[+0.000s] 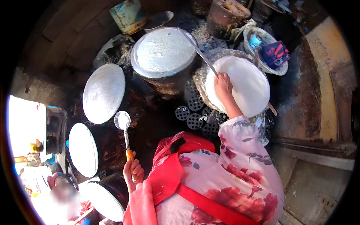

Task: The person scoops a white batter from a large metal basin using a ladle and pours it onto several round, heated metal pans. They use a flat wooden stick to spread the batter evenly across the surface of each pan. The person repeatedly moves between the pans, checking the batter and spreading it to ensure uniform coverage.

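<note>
- Head view: the left hand is closed round the orange handle of the ladle, its bowl lying beyond the fist.
- The right hand, above the white sheet, grips the blade, which reaches forward-left over the griddle; contact unclear.

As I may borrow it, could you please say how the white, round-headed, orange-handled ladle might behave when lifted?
The ladle looks stiff, its shaft running straight. It may feel top-heavy, its round head far from the left hand. Its white coating could be slippery.
</note>
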`<state>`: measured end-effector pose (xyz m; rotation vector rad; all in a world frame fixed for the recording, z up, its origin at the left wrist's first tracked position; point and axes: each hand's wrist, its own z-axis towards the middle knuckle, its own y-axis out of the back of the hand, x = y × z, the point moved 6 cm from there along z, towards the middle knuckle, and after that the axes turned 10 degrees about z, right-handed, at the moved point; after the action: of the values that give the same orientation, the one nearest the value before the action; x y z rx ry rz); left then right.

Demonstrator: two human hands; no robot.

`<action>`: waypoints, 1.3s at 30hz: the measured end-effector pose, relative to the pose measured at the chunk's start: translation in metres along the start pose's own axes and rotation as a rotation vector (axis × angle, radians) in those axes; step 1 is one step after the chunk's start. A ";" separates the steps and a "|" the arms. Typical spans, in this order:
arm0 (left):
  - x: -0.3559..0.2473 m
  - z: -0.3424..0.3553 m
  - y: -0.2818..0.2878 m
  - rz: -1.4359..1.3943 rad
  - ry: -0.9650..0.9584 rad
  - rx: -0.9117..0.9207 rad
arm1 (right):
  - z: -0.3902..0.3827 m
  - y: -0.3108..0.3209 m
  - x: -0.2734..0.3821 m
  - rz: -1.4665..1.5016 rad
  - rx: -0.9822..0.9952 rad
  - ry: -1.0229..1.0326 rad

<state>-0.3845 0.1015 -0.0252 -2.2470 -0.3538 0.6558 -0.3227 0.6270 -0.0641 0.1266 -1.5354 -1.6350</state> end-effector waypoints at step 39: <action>0.025 -0.054 0.031 -0.081 -0.245 -0.427 | 0.200 -0.143 0.307 0.485 0.225 0.237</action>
<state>-0.3325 0.0597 -0.0254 -2.5374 -0.7630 0.8812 -0.7055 0.5666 0.0041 0.0596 -1.4259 -1.0286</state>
